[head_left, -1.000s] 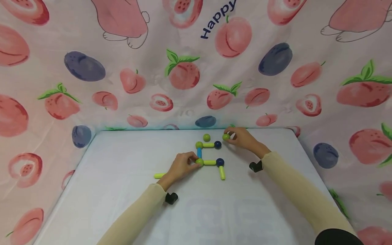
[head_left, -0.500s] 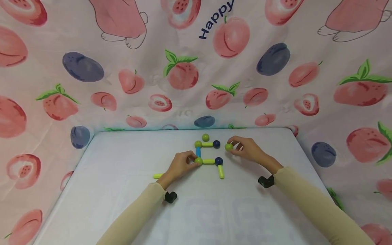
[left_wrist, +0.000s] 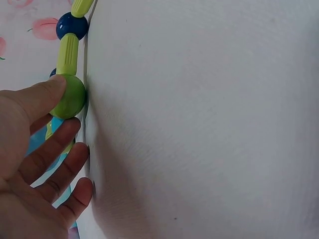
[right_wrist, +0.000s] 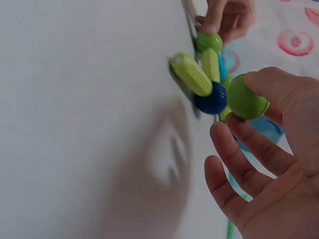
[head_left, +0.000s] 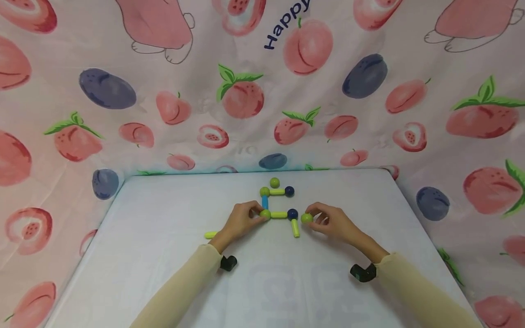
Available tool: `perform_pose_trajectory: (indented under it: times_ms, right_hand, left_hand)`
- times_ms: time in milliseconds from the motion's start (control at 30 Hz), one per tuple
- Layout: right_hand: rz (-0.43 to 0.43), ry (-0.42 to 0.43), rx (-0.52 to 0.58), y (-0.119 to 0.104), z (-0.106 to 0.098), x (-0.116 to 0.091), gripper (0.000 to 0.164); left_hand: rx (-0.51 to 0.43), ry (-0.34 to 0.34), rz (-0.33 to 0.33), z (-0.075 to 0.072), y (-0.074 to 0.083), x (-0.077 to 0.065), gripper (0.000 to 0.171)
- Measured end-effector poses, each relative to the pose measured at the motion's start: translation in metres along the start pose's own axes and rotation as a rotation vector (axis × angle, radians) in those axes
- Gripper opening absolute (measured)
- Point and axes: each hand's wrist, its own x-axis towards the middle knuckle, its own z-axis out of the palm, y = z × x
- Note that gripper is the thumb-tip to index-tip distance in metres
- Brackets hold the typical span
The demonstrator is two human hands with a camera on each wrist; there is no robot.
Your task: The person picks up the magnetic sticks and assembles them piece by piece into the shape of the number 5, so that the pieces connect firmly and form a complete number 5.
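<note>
My left hand [head_left: 242, 222] pinches a green ball [head_left: 265, 214] at a corner of a figure made of balls and ribbed rods. From that ball a yellow-green rod [head_left: 279, 214] runs right to a dark blue ball [head_left: 292, 214], and a blue rod [head_left: 265, 202] runs back to another green ball. Another yellow-green rod [head_left: 295, 228] points from the blue ball toward the front. Just right of that blue ball, my right hand [head_left: 335, 223] holds a separate green ball [right_wrist: 246, 98] between thumb and fingertips, the other fingers loosely bent.
At the back of the figure, a rod [head_left: 277, 192] ends in a second dark blue ball [head_left: 289, 191]. Behind it lies a single green ball [head_left: 274, 182]. A yellow-green rod [head_left: 210, 235] lies partly hidden by my left wrist. A fruit-print cloth [head_left: 242, 136] hangs behind the white table [head_left: 164, 205].
My right hand has brought its green ball from the back of the table toward the front, beside the front dark blue ball. The left hand stays on its ball.
</note>
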Motion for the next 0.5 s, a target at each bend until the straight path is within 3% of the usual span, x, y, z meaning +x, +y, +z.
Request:
perform_pose_trajectory:
  times_ms: [200, 500]
  right_hand:
    - [0.015, -0.031, 0.047, 0.001, 0.018, -0.019, 0.032]
    - [0.001, -0.023, 0.022, 0.002, 0.04, -0.034, 0.03]
  left_hand:
    - [0.001, 0.006, -0.005, 0.0, -0.001, 0.0, 0.019]
    - [-0.009, 0.012, -0.005, 0.002, -0.002, 0.0, 0.019]
